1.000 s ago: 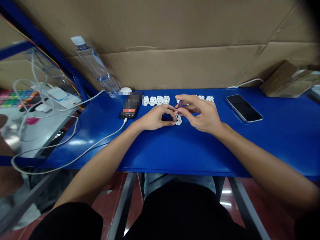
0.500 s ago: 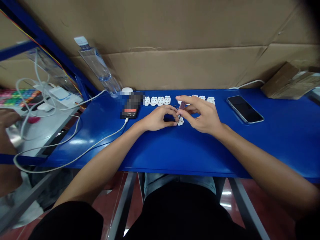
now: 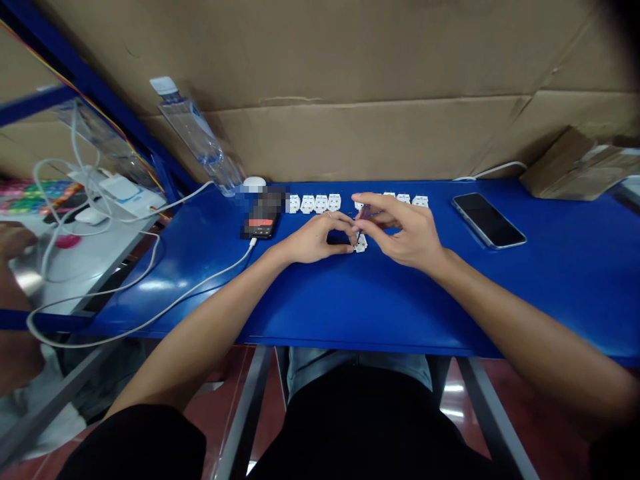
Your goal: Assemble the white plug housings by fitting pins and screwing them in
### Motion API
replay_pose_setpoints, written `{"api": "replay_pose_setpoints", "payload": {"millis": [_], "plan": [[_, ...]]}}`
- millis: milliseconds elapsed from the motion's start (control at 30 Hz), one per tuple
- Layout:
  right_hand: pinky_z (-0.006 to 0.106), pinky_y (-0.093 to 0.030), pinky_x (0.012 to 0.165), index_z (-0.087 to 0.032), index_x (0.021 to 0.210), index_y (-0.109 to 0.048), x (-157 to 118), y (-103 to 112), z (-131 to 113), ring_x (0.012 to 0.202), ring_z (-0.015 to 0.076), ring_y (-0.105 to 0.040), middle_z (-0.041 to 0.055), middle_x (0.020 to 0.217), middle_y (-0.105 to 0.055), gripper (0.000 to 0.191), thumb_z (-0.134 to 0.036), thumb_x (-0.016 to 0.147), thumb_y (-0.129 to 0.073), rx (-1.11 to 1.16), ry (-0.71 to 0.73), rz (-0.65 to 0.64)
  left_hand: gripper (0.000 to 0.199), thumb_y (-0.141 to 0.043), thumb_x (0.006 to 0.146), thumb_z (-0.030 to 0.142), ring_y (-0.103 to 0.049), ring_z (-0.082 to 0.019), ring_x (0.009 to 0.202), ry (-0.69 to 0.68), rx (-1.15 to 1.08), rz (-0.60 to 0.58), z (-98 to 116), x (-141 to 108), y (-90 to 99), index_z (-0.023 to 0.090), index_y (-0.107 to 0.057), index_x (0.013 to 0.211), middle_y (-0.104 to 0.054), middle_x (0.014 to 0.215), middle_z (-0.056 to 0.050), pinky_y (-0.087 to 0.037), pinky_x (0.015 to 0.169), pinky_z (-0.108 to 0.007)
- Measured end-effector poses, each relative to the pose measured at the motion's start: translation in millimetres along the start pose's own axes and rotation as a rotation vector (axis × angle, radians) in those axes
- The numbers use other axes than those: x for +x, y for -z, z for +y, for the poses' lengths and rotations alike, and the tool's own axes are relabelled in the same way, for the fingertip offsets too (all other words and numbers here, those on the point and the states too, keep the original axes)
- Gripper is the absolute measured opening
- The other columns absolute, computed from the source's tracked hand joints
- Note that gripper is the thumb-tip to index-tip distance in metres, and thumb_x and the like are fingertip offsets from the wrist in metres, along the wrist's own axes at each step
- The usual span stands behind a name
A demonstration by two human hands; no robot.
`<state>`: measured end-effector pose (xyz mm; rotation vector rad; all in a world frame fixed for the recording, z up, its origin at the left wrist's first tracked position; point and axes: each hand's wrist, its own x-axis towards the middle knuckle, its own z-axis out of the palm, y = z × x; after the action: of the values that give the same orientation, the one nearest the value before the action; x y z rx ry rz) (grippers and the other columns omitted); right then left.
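So from the head camera, my right hand has a slim tool with a purplish handle pinched between thumb and fingers, kinda like a tiny screwdriver, though it's too small for me to swear to that. The little white piece it's aimed at lies on the blue table, just below my right fingertips and a touch to the near side. The tool's long axis leans: handle up and to the right, thin dark shaft running down and left toward the left part of that piece. Can't tell if the tip is actually touching it or sitting just over it. My left hand is the nearer one to the piece, with thumb and index curled in at its left edge, and they look like they're touching it. Whether those fingers are really gripping it or only steadying it, I can't tell, the contact spot is too small to read. Far side of my hands there's a row of four similar white pieces over on the left, then more white pieces on the right, partly hidden behind my right hand. A plugged-in phone lies left of my left hand, and another phone is off to the right, well apart from my grip.
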<state>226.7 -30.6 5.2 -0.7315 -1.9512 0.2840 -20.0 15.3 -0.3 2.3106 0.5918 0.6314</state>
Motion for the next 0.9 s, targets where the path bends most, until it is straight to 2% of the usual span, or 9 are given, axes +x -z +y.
{"api": "replay_pose_setpoints", "payload": {"millis": [67, 167, 233, 333, 400, 533, 700, 833, 900], "plan": [[0.038, -0.079, 0.086, -0.034, 0.147, -0.076, 0.1, -0.9, 0.9, 0.089, 0.0212, -0.088, 0.0023, 0.124, -0.088, 0.038, -0.038, 0.109, -0.073, -0.017, 0.021, 0.046, 0.007, -0.083, 0.101, 0.03, -0.077, -0.028, 0.121, 0.003, 0.006, 0.005, -0.3, -0.1, -0.2, 0.024, -0.084, 0.105, -0.082, 0.124, -0.009, -0.056, 0.117, -0.049], [0.038, -0.078, 0.091, -0.032, 0.157, -0.069, 0.6, -1.1, 2.1, 0.1, 0.0213, -0.089, 0.0048, 0.135, -0.086, 0.044, -0.032, 0.114, -0.063, 0.029, 0.036, -0.031, 0.007, -0.082, 0.101, 0.03, -0.076, -0.028, 0.121, -0.002, 0.012, -0.01, -0.3, 0.0, -0.2, 0.024, -0.084, 0.105, -0.082, 0.123, -0.008, -0.056, 0.117, -0.049], [0.036, -0.078, 0.091, -0.032, 0.159, -0.067, 0.9, -0.9, 1.9, 0.102, 0.0211, -0.09, 0.0049, 0.135, -0.086, 0.044, -0.03, 0.115, -0.06, 0.046, 0.022, -0.053, 0.006, -0.082, 0.102, 0.029, -0.076, -0.028, 0.122, -0.01, 0.007, -0.013, 0.0, 0.2, -0.1, 0.024, -0.083, 0.104, -0.082, 0.121, -0.008, -0.055, 0.117, -0.049], [0.034, -0.078, 0.084, -0.032, 0.142, -0.077, 1.0, -0.9, 0.7, 0.091, 0.0204, -0.089, 0.0026, 0.124, -0.089, 0.033, -0.036, 0.11, -0.072, -0.001, 0.025, 0.047, 0.006, -0.082, 0.101, 0.03, -0.076, -0.028, 0.122, -0.009, 0.0, -0.006, 0.7, 0.3, 0.1, 0.024, -0.084, 0.104, -0.082, 0.122, -0.008, -0.055, 0.118, -0.049], [0.036, -0.078, 0.086, -0.031, 0.138, -0.079, 1.0, -0.8, 0.0, 0.092, 0.0207, -0.089, 0.0029, 0.123, -0.089, 0.031, -0.037, 0.108, -0.076, -0.011, 0.064, 0.069, 0.008, -0.082, 0.101, 0.03, -0.077, -0.028, 0.12, -0.001, 0.004, -0.007, 0.9, 0.3, 0.3, 0.024, -0.084, 0.106, -0.081, 0.124, -0.009, -0.056, 0.117, -0.049], [0.04, -0.077, 0.099, -0.03, 0.156, -0.068, 1.0, -0.1, -0.8, 0.111, 0.0226, -0.089, 0.0056, 0.136, -0.086, 0.043, -0.029, 0.114, -0.061, 0.03, 0.05, -0.059, 0.008, -0.082, 0.102, 0.031, -0.077, -0.028, 0.119, 0.014, 0.003, -0.015, 0.9, 0.3, 0.5, 0.024, -0.084, 0.106, -0.081, 0.124, -0.009, -0.057, 0.116, -0.051], [0.039, -0.079, 0.089, -0.032, 0.139, -0.078, 0.3, -0.7, 0.9, 0.092, 0.0219, -0.089, 0.0025, 0.122, -0.089, 0.033, -0.04, 0.107, -0.077, -0.038, 0.039, 0.063, 0.008, -0.082, 0.101, 0.031, -0.077, -0.028, 0.121, 0.006, -0.003, -0.012, 0.7, 0.6, 0.4, 0.024, -0.084, 0.105, -0.081, 0.125, -0.009, -0.057, 0.117, -0.051], [0.043, -0.075, 0.105, -0.03, 0.156, -0.067, -0.2, -0.6, 0.3, 0.117, 0.0248, -0.088, 0.0068, 0.138, -0.085, 0.041, -0.032, 0.116, -0.06, 0.017, 0.03, -0.061, 0.007, -0.083, 0.101, 0.03, -0.077, -0.028, 0.121, 0.012, 0.006, -0.008, 0.8, 0.6, 0.5, 0.024, -0.084, 0.104, -0.082, 0.127, -0.009, -0.056, 0.118, -0.051], [0.041, -0.074, 0.105, -0.031, 0.156, -0.068, 0.0, -1.3, -1.4, 0.115, 0.024, -0.088, 0.0054, 0.135, -0.087, 0.042, -0.03, 0.116, -0.06, 0.045, 0.0, -0.047, 0.006, -0.083, 0.101, 0.029, -0.076, -0.029, 0.124, 0.008, 0.002, -0.012, 1.4, 0.5, 0.6, 0.024, -0.085, 0.103, -0.082, 0.126, -0.009, -0.055, 0.119, -0.052]]}}
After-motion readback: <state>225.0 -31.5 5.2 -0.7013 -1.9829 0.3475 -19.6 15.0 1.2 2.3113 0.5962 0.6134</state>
